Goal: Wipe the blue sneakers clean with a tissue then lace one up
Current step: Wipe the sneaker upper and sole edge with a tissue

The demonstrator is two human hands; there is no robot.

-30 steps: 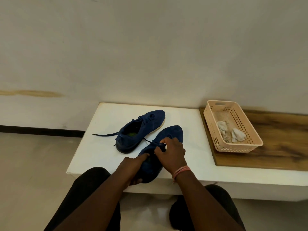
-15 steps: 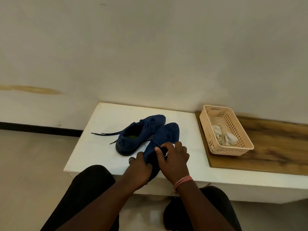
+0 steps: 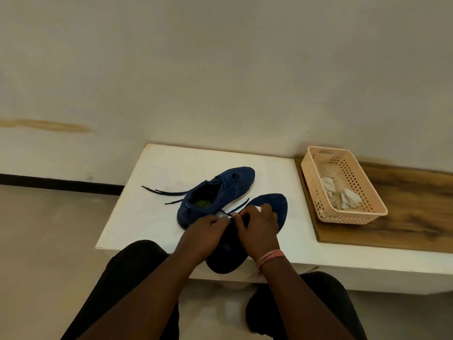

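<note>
White bench (image 3: 157, 217) by wall | both hands' fingers pinch lace (image 3: 236, 209) on near sneaker (image 3: 279, 209)

near sneaker (image 3: 277, 212) turned toe away again — lace (image 3: 239, 207) now drawn out leftward

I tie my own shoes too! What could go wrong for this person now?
The near sneaker has its heel past the white table's front edge, so a hard tug might tip it off. The lace looks pinched between the left hand and right hand; it could slip from that grip.
</note>
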